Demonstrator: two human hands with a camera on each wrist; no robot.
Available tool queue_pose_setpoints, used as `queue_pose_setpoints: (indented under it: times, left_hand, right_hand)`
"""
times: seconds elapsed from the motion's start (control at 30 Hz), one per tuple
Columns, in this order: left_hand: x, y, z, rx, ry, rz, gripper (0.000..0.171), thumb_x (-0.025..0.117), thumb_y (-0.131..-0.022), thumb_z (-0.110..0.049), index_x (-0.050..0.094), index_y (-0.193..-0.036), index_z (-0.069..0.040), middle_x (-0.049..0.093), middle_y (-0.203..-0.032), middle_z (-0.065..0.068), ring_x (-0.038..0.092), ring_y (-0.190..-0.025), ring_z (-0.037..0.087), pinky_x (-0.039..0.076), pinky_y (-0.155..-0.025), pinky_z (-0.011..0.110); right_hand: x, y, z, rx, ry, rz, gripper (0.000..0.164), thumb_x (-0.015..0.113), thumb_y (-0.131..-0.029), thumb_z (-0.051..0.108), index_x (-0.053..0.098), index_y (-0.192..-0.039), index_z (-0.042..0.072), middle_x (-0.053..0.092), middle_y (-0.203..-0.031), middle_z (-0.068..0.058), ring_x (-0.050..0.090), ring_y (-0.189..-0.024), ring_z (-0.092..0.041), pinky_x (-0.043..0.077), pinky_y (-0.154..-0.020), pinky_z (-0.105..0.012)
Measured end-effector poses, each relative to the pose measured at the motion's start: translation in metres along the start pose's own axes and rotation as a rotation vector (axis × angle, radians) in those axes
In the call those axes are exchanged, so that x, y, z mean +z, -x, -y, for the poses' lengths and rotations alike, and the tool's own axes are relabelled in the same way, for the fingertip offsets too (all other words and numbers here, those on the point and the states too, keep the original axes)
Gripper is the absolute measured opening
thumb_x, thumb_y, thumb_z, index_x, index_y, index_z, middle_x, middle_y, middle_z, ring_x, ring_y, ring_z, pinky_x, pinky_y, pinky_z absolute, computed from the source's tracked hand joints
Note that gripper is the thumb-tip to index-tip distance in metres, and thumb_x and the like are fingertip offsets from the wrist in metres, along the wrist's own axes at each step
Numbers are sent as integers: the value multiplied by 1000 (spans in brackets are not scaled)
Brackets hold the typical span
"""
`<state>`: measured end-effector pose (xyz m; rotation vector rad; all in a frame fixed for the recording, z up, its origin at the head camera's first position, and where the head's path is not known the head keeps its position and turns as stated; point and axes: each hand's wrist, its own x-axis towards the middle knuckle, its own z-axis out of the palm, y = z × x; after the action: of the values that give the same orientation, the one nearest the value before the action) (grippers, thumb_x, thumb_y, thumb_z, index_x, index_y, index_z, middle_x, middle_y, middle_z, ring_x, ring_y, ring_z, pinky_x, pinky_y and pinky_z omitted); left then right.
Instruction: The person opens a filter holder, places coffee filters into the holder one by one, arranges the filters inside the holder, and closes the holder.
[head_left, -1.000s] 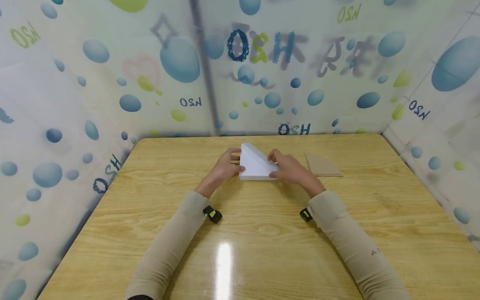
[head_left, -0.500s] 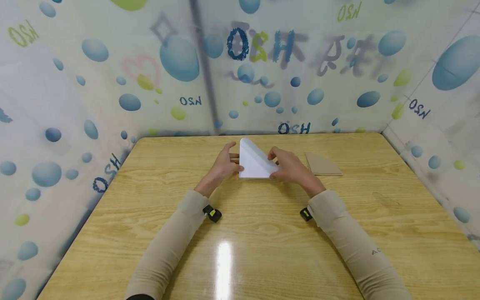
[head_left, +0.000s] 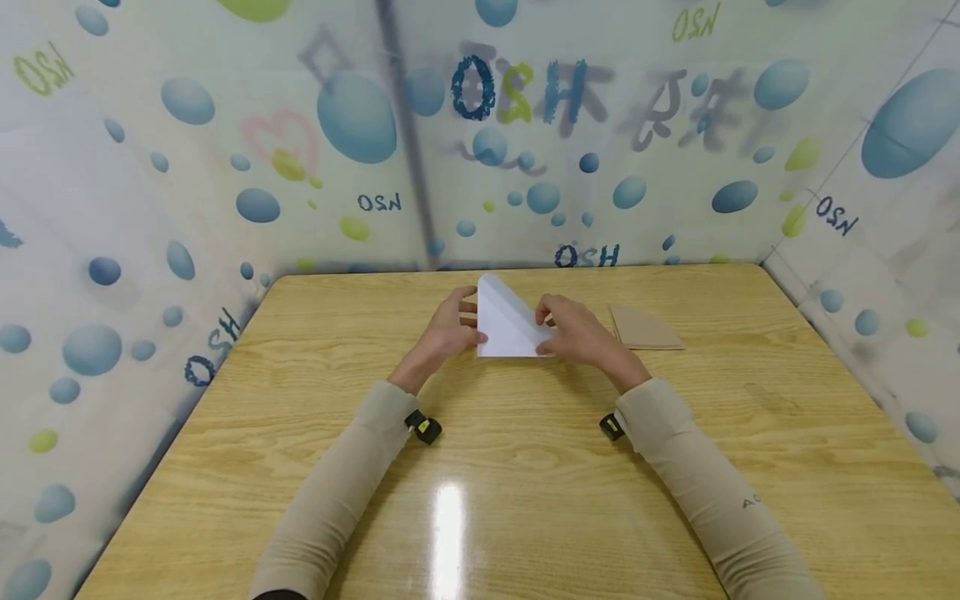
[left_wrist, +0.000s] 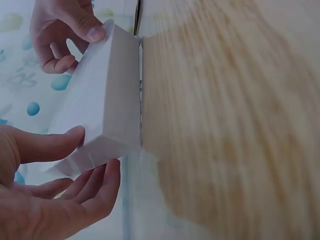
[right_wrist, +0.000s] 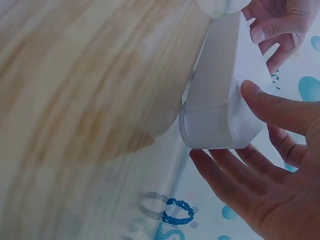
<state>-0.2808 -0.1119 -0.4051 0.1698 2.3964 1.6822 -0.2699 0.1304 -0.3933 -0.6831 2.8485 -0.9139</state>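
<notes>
A white triangular box (head_left: 504, 332) with rounded corners sits between both hands near the far middle of the table, its pointed end away from me. My left hand (head_left: 450, 327) grips its left side, thumb on the top face and fingers along the side wall. From the right, my right hand (head_left: 579, 333) holds the near right corner, thumb on top, fingers against the wall. In the left wrist view the box (left_wrist: 90, 95) shows a long flat side facing the tabletop. The right wrist view shows its rounded corner (right_wrist: 206, 122) between thumb and fingers.
Brown quarter-circle cardboard pieces (head_left: 647, 332) lie on the wooden table (head_left: 525, 467) just right of the right hand. A patterned wall covering (head_left: 540, 225) rises behind the table's far edge. Side walls stand at left and right.
The white box has tilted, its pointed far end rising and its near side wall turning out of sight. Both hands keep their hold; the left fingers have spread slightly upward.
</notes>
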Motion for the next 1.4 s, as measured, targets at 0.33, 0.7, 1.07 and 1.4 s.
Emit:
queue_pose_setpoints:
  times: [0.33,0.7,1.07,1.4]
  left_hand:
    - [0,3,-4,19,-77,-4,86,68,-84,16,35,-159,-10,51,-145,17,59,-130,37,56,-98,47]
    - [-2,5,-7,41,-97,-17,77,71,-84,13,41,-150,-9,55,-139,17,60,-126,36,56,-99,49]
    - [-7,7,-12,79,-143,36,57,75,-86,7,52,-138,-4,63,-132,19,63,-122,35,56,-97,45]
    - [-9,7,-12,100,-192,84,51,78,-87,2,56,-133,-5,68,-126,16,67,-116,32,56,-94,43]
  right_hand:
    - [-3,0,2,35,-64,18,40,80,-89,5,51,-117,6,64,-125,-16,66,-122,-35,55,-101,-48]
    - [-4,0,4,54,-67,34,66,79,-90,7,43,-146,4,65,-134,-19,63,-124,-35,51,-106,-51]
    - [-3,-1,6,31,20,36,65,81,-86,5,53,-145,0,64,-136,-19,62,-123,-33,51,-105,-50]
    - [0,-2,6,21,36,41,59,83,-85,6,58,-138,2,66,-133,-17,63,-120,-33,52,-102,-49]
